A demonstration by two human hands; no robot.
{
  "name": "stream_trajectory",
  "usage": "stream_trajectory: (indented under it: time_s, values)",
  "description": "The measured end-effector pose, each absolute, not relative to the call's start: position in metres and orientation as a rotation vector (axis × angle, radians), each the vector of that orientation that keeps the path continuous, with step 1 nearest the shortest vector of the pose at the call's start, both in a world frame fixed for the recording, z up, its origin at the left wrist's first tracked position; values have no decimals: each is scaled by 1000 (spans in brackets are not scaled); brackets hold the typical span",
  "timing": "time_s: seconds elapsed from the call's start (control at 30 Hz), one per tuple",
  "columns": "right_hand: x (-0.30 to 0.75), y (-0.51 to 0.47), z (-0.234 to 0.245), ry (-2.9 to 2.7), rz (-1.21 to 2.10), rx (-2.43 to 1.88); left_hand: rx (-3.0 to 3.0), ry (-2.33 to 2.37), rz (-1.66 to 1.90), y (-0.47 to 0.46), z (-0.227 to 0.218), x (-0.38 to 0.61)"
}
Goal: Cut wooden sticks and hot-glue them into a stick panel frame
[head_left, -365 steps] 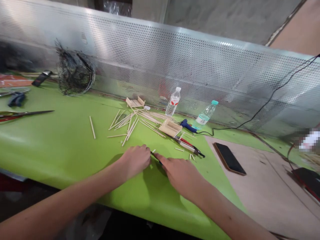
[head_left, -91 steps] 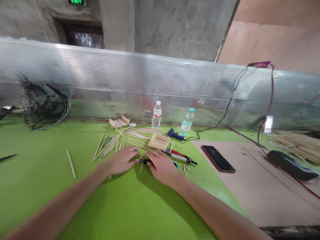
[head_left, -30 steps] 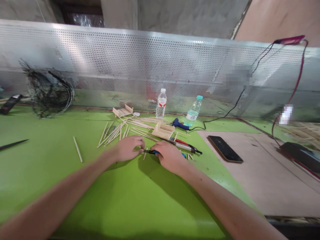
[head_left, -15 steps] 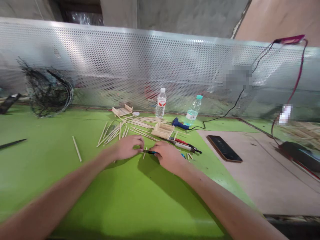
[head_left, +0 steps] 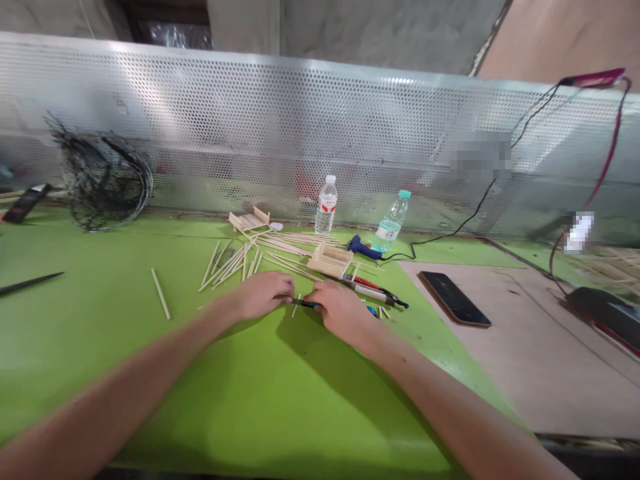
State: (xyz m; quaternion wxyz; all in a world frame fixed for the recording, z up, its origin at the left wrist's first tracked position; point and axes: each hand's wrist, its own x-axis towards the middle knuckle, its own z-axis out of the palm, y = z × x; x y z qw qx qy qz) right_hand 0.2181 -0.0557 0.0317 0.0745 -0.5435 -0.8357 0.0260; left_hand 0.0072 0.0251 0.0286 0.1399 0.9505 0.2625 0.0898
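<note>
In the head view, my right hand [head_left: 343, 313] is closed around a blue-handled knife [head_left: 310, 304], whose dark, thin blade points left. Another bit of blue shows past the far side of that hand. At the blade's left end, the fingers of my left hand [head_left: 263, 293] are pinched together on it; their tips are partly hidden. A short wooden stick [head_left: 295, 307] lies crosswise at the blade, between my hands. Just behind are a pile of thin wooden sticks [head_left: 231, 268] and a small wooden frame [head_left: 327, 259] built of sticks.
Another stick frame [head_left: 249, 219], two bottles [head_left: 326, 208] [head_left: 389, 223] and a blue glue gun [head_left: 365, 248] stand or lie at the back. Pliers [head_left: 380, 292] lie by my right hand, a phone [head_left: 453, 299] further right. A dark blade [head_left: 33, 283] and a wire bundle [head_left: 103, 180] are left.
The whole view has shifted slightly, so things appear a little further right. My hands keep nearly the same hold on the knife at the short stick.
</note>
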Motion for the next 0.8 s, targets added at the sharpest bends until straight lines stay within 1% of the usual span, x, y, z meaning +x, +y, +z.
stream_trajectory:
  time_s: [0.2,0.47,0.8]
  values:
    - [215,-55,27,-2480,61,-1597,2701,803,251,25,30,3]
    - [220,-52,22,-2404,160,-1552,2652,875,260,20,28,5]
    - [223,-53,20,-2410,131,-1511,2789,838,314,14,25,9]
